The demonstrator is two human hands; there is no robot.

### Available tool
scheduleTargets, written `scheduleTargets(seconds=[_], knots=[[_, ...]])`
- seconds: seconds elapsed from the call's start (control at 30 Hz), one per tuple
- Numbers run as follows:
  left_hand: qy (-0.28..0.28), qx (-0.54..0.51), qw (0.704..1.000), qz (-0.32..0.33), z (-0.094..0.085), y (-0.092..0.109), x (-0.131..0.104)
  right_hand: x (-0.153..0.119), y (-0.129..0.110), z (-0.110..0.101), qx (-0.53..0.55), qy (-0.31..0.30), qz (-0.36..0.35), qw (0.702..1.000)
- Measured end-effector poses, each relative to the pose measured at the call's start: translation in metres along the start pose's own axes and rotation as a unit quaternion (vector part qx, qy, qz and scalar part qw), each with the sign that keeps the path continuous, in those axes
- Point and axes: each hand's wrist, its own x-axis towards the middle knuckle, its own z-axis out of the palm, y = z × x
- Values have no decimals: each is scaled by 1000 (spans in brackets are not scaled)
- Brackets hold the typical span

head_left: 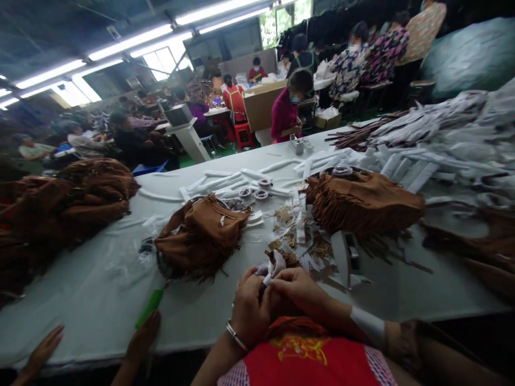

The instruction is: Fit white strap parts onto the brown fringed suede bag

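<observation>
Your left hand (250, 310) and right hand (298, 292) both pinch a white strip (274, 266) at 6 o'clock on the table edge, finished-looking brown fringed bags (201, 233) at 11, loose strips (406, 161) unused at 1.

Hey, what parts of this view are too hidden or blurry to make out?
Head view only:
- The white piece between the left hand and right hand: mostly covered by the fingers, so its shape and the grip on it are unclear.
- The green object: partly hidden by another person's hand.
- The brown pile at left: smeared by blur and cut by the frame edge.
- The tape rolls: too small for detail.
</observation>
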Motion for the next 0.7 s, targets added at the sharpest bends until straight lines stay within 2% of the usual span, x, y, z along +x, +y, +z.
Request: scheduleTargets(seconds=[0.13,0.3,0.7], knots=[[26,83,996,35,-3,-7,-10,7,14,10,7,27,43,999],[27,133,991,12,-7,-8,-16,4,20,17,59,6,67,996],[46,59,996,50,3,-7,-11,-6,19,9,96,-7,79,992]])
